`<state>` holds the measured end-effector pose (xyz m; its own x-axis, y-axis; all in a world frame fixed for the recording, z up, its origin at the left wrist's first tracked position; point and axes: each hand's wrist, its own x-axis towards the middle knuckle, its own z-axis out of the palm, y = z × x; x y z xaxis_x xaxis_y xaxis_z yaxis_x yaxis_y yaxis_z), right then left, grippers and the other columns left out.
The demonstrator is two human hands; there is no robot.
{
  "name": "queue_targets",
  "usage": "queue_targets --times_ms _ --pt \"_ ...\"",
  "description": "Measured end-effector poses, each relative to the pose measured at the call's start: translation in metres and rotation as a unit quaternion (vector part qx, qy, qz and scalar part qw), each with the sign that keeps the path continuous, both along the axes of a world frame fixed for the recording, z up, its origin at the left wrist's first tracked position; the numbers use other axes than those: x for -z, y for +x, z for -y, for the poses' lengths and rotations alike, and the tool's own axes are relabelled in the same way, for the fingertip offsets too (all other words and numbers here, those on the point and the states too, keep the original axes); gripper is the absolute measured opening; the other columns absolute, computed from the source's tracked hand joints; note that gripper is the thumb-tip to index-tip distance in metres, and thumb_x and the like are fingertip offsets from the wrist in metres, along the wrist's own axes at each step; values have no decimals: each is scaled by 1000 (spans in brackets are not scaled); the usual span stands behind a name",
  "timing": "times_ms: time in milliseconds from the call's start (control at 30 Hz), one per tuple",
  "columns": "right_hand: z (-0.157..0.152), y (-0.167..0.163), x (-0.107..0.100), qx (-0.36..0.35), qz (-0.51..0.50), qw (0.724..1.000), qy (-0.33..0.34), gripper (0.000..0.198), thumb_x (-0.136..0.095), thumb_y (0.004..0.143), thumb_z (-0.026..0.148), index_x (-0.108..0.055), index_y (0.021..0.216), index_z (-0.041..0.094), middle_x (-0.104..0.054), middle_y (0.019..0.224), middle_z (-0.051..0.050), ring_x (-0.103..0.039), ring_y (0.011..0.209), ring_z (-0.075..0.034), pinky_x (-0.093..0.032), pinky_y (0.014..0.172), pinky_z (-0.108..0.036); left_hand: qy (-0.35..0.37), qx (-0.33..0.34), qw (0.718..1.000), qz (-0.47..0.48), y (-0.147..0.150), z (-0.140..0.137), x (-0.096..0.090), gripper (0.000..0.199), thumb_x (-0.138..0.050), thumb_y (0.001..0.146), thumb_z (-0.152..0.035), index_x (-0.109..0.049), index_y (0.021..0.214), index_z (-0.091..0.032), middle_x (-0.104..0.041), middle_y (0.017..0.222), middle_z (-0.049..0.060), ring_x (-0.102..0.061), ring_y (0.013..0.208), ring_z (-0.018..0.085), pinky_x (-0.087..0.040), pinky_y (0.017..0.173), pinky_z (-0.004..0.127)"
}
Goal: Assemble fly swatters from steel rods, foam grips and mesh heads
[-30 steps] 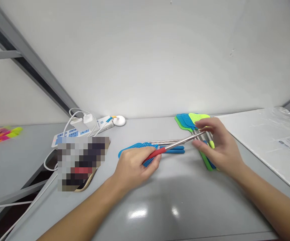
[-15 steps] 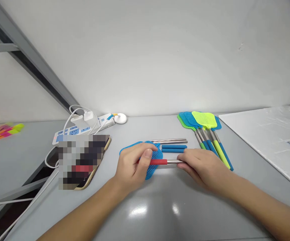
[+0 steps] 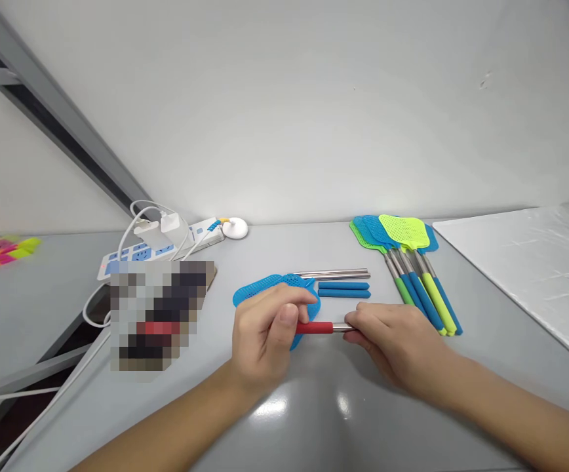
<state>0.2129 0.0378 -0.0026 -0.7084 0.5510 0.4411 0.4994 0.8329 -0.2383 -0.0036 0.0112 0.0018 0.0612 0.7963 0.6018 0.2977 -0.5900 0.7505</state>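
Note:
My left hand is closed around a red handle sleeve, its left end hidden in the palm. Out of the sleeve's right end comes a metal rod, which the fingers of my right hand pinch. How far the rod runs under that hand is hidden. Behind my left hand, partly covered by it, lie blue fly swatter heads. Two blue handle sleeves rest just beyond the red one, with several bare metal rods behind them.
Assembled fly swatters in blue, green and yellow lie piled at the right. Farther right is a white wrapped panel. A power strip with cables, a white round device and a blurred-out phone are on the left.
Both hands have come slightly nearer to me with the red sleeve and rod. Less of the rod shows between sleeve and right hand. The view has shifted a little.

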Motion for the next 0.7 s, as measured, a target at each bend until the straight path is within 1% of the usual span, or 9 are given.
queue_targets --times_ms 233,367,533,633,700 --pt "3 -4 4 -4 -10 1000 -4 26 -40 100 24 -50 76 19 -46 63 5 -35 54 -11 -24 50 -25 1 10 1000 6 3 3 0 43 -36 100 -45 -69 93 -18 -60 66 2 -60 66 16 -46 59 31" --pt "7 -5 5 2 -1 1000 -10 28 -38 100 24 -50 76 19 -47 63 4 -35 53 -11 -24 50 -26 6 16 1000 12 5 4 -1 44 -37 99 -48 -69 92 -18 -60 65 2 -60 65 16 -47 59 31" --pt "8 -5 7 10 8 1000 -20 30 -37 101 25 -50 74 19 -47 63 4 -36 53 -11 -24 50 -26 -4 23 1000 13 7 5 3 44 -38 98 -48 -69 92 -18 -60 66 2 -60 65 16 -47 59 31" --pt "7 -5 4 9 12 1000 -24 31 -37 101 27 -52 75 19 -48 63 4 -38 52 -11 -25 50 -26 -11 18 1000 16 8 3 1 41 -38 99 -46 -68 93 -18 -59 67 2 -59 65 16 -47 60 31" --pt "5 -5 -1 9 10 1000 -19 32 -37 102 28 -53 76 18 -50 63 3 -40 52 -11 -25 50 -26 -9 -3 1000 -14 7 0 -5 35 -41 99 -40 -67 93 -18 -61 69 2 -59 66 15 -47 61 30"
